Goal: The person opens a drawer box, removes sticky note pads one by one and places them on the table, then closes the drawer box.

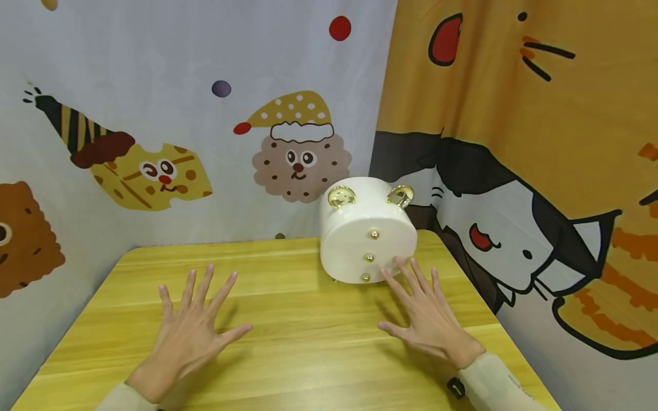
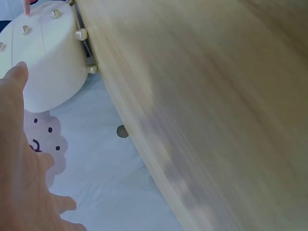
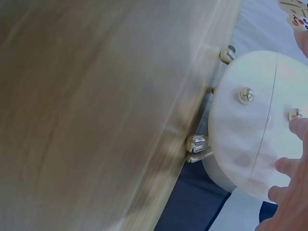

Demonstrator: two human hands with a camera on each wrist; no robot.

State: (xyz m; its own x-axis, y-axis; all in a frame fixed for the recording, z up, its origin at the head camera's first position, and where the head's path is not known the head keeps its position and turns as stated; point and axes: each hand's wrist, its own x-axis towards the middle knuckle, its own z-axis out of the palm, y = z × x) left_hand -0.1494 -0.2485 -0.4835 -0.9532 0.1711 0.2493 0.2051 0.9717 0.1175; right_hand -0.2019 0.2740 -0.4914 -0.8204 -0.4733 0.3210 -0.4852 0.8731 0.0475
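A white rounded box [image 1: 341,245] with gold ears [image 1: 341,197] and a column of gold knobs [image 1: 374,234] stands at the back right of the table. Small gold feet [image 3: 197,143] hold it up, and a thin seam crosses its front in the right wrist view. My left hand [image 1: 190,337] hovers over the table's left part, fingers spread, holding nothing. Spread as well, my right hand [image 1: 426,319] is in front of the box's lower right. Its fingertips overlap the box in the head view; whether they touch it I cannot tell.
The wood-grain table [image 1: 308,354] has a back edge against a pale cloth [image 1: 169,68] printed with cartoon snacks. An orange cloth [image 1: 565,114] with cartoon cats hangs along the right side, close to the box. A small black item [image 1: 455,387] shows by the right sleeve.
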